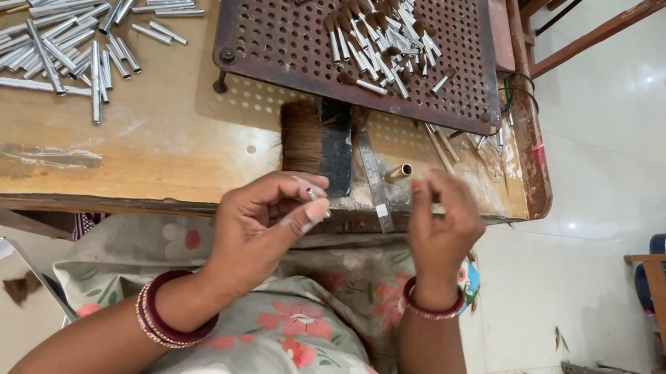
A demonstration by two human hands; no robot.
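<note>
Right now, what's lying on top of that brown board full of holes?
On the perforated board lies a heap of small silver tubes with brown bristle tips. Whatever lies beneath the heap is covered.

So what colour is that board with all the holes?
The perforated board is dark reddish brown, like rust, seen in the head view.

Shiny silver metal tubes (50,22) are lying at ten o'clock on the worn, matt wooden table (138,140). At twelve o'clock a rusty, rough perforated metal plate (287,22) is carrying glossy ferrules (378,35) tufted with brown hair. The left hand (262,220) is pinching one smooth metal ferrule (314,195). A glossy brass tube (399,171) is gleaming beside soft brown bristles (301,136).
</note>
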